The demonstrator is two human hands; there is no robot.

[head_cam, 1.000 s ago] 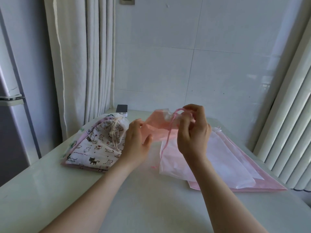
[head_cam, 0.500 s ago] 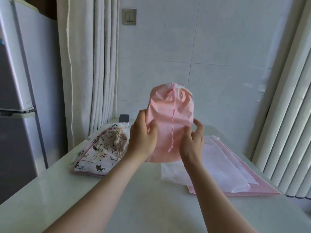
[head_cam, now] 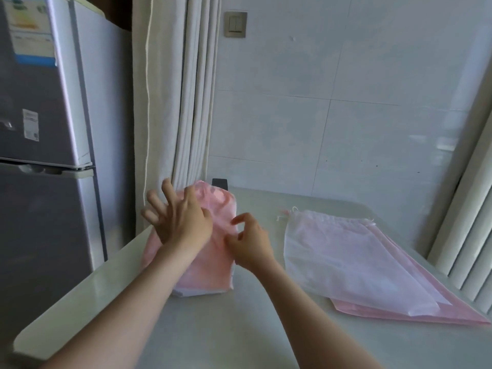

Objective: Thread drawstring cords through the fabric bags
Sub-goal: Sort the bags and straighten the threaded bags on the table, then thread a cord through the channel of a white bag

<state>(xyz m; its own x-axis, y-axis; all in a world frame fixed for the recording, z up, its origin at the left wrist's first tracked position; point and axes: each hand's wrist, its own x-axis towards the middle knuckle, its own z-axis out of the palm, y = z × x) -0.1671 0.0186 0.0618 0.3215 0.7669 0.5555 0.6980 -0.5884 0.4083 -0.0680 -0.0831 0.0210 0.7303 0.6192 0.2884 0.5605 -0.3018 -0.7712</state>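
Observation:
A pink drawstring bag [head_cam: 210, 265] lies flat on the left side of the white table [head_cam: 239, 328], covering the pile beneath it. My left hand [head_cam: 178, 219] rests on the bag's upper left part with its fingers spread and straight. My right hand [head_cam: 250, 242] hovers at the bag's right edge, fingers loosely curled and holding nothing that I can see. A stack of flat white and pink bags [head_cam: 359, 259] lies on the right side of the table, with short cord ends showing at its top corners.
A grey fridge [head_cam: 48, 155] stands close on the left. White curtains [head_cam: 181, 102] hang behind the table's left corner. A small dark object [head_cam: 220, 182] sits at the table's back edge. Vertical blinds [head_cam: 468, 222] border the right side.
The pink bag was held up in both hands half a second ago; now it lies on the left pile, covering the cat-print bag. Both hands have let go of it.

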